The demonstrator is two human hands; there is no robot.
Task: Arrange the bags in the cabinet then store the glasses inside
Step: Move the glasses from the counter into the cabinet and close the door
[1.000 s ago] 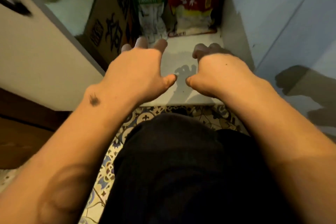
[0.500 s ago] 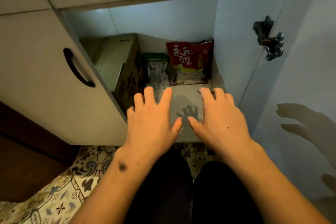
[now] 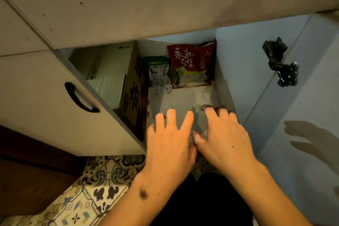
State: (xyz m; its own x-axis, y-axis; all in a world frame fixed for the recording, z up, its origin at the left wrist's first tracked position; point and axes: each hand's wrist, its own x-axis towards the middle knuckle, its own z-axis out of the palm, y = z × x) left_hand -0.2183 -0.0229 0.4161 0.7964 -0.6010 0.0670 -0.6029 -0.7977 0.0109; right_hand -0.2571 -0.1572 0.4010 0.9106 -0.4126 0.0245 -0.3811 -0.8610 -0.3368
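Note:
A red bag (image 3: 191,64) with white characters leans against the back wall of the open cabinet, at the right. A smaller green and white bag (image 3: 156,69) stands to its left. Two small clear glasses (image 3: 163,87) stand on the white shelf floor (image 3: 183,97) in front of the green bag. My left hand (image 3: 170,139) and my right hand (image 3: 222,137) hover side by side over the front of the shelf, fingers spread and holding nothing. Both hands are well short of the bags and glasses.
A brown cardboard box (image 3: 132,86) with black characters fills the cabinet's left part. The left door (image 3: 47,97) with a black handle is closed. The right door (image 3: 302,115) stands open, its metal hinge (image 3: 282,64) showing. Patterned floor tiles (image 3: 102,180) lie below.
The view has pulled back and tilted up, so the cabinet front and hinge show. My right hand's fingers have uncurled and both hands have drawn back toward the shelf's front edge.

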